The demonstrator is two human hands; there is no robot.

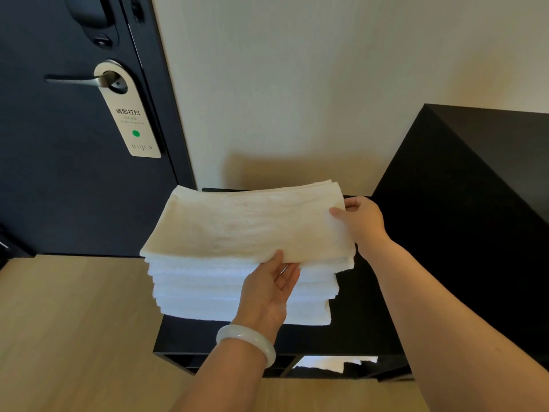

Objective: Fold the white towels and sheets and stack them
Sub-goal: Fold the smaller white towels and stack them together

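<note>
A folded white towel (243, 221) lies flat on top of a stack of several folded white towels (237, 295). The stack stands on a low black shelf unit (362, 328). My left hand (267, 289), with a pale bangle on its wrist, pinches the top towel's near edge, thumb above and fingers beneath. At the towel's right edge, my right hand (361, 221) grips it with the thumb on top. More white cloth (329, 364) shows in a compartment under the shelf top.
A dark door (74, 173) with a lever handle and a hanging door tag (127, 114) stands at the left. A taller black cabinet (475, 203) rises at the right. A cream wall is behind, with a wooden floor (74, 337) below.
</note>
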